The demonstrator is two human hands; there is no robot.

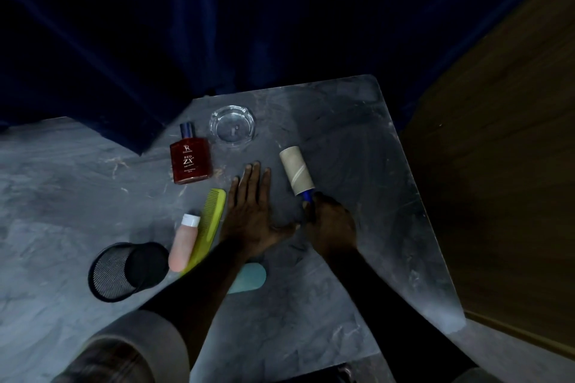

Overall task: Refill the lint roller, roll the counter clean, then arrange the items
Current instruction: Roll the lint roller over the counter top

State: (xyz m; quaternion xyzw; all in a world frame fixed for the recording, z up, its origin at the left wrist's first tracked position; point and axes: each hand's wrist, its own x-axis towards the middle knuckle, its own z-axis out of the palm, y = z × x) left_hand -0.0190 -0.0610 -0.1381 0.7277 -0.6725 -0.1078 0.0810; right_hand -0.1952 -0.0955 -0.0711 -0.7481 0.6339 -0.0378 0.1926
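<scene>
The lint roller (297,170) lies on the grey marbled counter (357,140), its pale roll pointing away from me and its blue handle toward me. My right hand (331,227) is closed around that blue handle. My left hand (250,211) rests flat on the counter just left of the roller, fingers spread, holding nothing. A yellow-green comb (210,224) lies beside my left hand, and a small pink bottle (183,244) with a white cap lies next to the comb.
A red perfume bottle (190,162) and a clear glass ashtray (232,124) sit at the back. A black mesh cup (124,270) lies on its side at the left. A pale teal object (250,278) shows under my left forearm. The counter ends at the right.
</scene>
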